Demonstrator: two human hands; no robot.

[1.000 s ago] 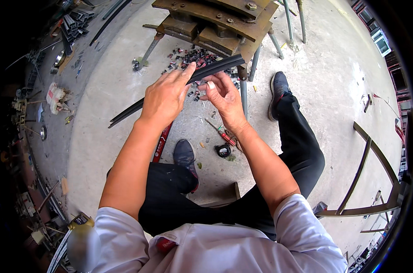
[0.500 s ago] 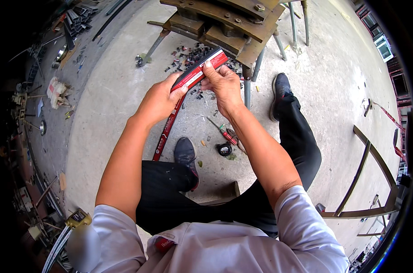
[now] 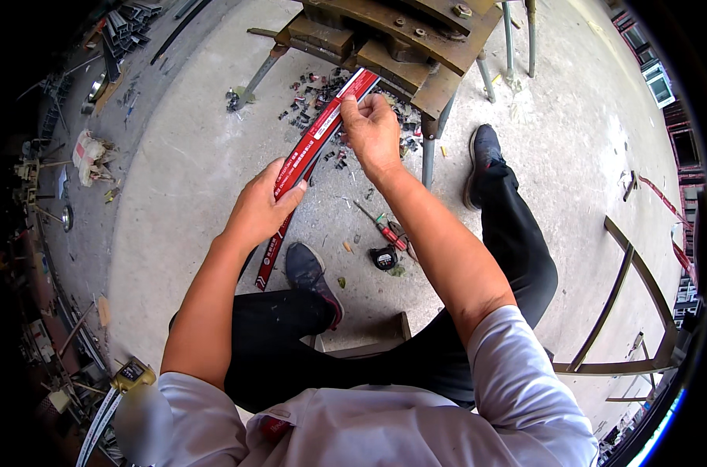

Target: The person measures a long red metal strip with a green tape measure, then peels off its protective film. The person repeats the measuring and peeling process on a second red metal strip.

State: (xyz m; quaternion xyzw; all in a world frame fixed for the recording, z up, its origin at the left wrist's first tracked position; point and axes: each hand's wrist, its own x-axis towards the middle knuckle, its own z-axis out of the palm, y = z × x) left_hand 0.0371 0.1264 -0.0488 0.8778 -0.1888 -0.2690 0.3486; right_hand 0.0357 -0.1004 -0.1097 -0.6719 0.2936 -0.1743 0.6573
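A long, narrow profile bar covered in red printed film [image 3: 297,165] slants from near my left foot up to the front of a brown metal press [image 3: 440,97]. My left hand [image 3: 260,201] is wrapped round the bar at about its middle, thumb across the near side. Closer to the far end, my right hand [image 3: 373,134] grips the bar's right edge between thumb and bent fingers. That far end is just in front of the press, and I cannot tell whether they touch. Black and red offcuts [image 3: 310,95] lie scattered on the floor under it.
On the concrete between my feet lie a red-handled screwdriver [image 3: 391,233] and a black tape measure [image 3: 383,258]. A bent metal frame [image 3: 626,366] is at the right. Stacked profiles [image 3: 130,29] and a whitish cloth bundle [image 3: 91,158] lie at the left.
The bar has turned so that its red printed face shows along most of its length. My left hand has slid down and left, apart from the right hand, which has moved slightly up.
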